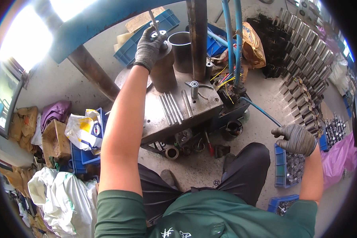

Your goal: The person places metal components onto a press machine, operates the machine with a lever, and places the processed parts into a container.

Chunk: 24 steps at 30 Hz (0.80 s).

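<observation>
Your left hand (150,49) is curled around the flanged metal part (167,50) atop the upright cylinder (163,78). Your right hand (298,139) is at the end of the blue lever (261,110); whether it grips cannot be told. Warning: if the lever drives the press (107,18), early movement could pinch your left hand. Off-centre seating could tip the part.

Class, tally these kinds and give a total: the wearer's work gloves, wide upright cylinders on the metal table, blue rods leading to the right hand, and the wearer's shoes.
Grey work gloves: 2
Wide upright metal cylinders: 2
Blue rod: 1
Shoes: 2
Total: 7
</observation>
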Motion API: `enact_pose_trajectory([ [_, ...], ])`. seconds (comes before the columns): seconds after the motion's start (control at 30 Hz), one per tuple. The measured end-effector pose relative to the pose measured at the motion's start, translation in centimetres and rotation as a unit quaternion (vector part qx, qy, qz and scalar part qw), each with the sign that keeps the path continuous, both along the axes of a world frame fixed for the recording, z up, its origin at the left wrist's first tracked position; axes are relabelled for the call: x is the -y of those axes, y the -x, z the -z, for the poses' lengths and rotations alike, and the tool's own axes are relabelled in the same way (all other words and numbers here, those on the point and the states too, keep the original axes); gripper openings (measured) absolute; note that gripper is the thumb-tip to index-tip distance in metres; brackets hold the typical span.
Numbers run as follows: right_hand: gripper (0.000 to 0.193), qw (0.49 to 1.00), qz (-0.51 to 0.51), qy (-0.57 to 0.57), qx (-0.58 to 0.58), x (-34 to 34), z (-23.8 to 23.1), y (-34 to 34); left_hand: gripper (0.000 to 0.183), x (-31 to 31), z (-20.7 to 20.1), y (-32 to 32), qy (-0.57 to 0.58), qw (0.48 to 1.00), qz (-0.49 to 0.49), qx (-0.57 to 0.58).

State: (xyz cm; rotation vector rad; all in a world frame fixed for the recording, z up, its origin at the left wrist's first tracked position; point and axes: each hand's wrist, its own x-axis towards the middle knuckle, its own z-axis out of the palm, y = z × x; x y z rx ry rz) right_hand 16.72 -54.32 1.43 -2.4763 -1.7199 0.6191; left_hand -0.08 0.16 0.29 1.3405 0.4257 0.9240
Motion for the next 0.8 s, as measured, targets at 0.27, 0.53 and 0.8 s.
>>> enact_pose_trajectory([
  [0.27,0.041,0.999,0.010,-0.040,-0.030,-0.1,-0.2,0.2,0.043,-0.3,0.0,-0.7,-0.008,0.999,-0.021,-0.031],
  [0.53,0.039,0.999,0.008,-0.037,-0.002,-1.4,-1.5,-0.1,0.047,-0.8,0.3,-0.9,-0.014,0.999,-0.005,-0.030],
  [0.8,0.038,0.999,0.003,-0.039,0.021,0.2,0.7,1.1,0.047,-0.1,-0.1,-0.7,-0.016,0.999,-0.015,-0.045],
])
